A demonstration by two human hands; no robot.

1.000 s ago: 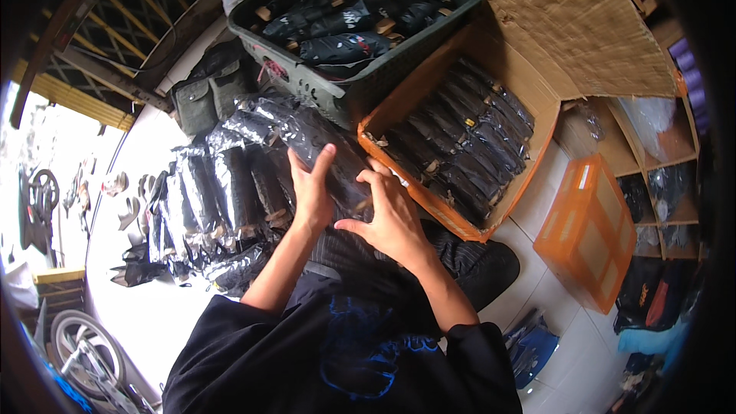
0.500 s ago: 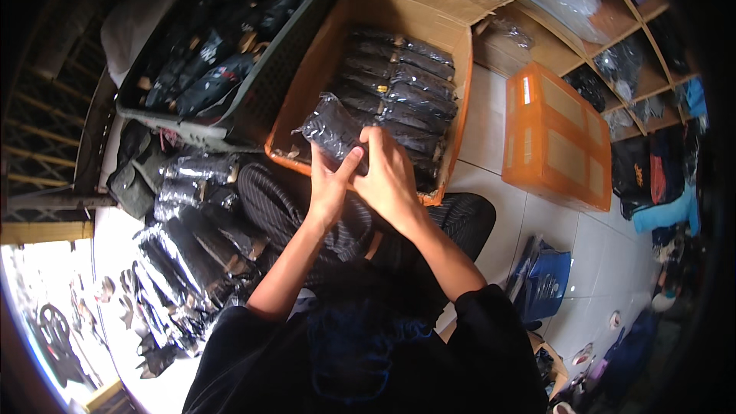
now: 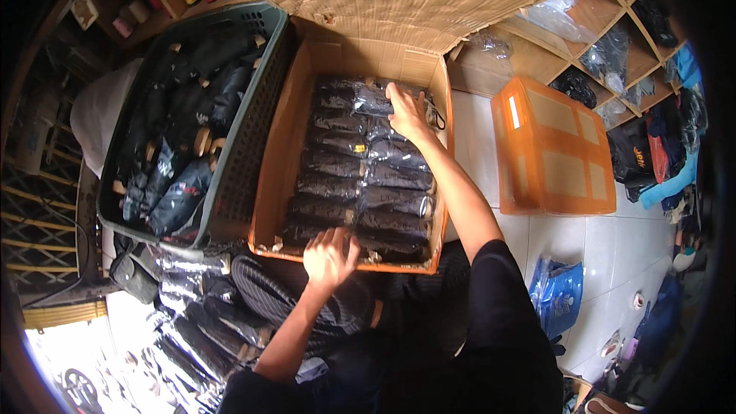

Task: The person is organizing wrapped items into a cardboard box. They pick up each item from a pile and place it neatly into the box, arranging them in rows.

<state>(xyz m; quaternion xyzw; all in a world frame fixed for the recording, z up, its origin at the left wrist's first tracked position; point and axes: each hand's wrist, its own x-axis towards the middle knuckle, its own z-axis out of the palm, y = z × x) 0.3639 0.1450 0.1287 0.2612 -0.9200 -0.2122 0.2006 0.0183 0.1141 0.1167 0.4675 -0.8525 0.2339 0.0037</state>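
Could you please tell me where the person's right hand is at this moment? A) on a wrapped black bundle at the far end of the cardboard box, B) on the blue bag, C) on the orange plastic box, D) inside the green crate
A: the right hand rests on a wrapped black bundle at the far end of the cardboard box, apart from the other things.

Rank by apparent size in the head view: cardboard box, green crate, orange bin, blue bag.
1-2. Green crate and cardboard box: look alike in size, can't rank them.
3. Orange bin.
4. Blue bag, clearly smallest.
Fisheye shrinks things near the rim, so the bin and bag may look undersized.
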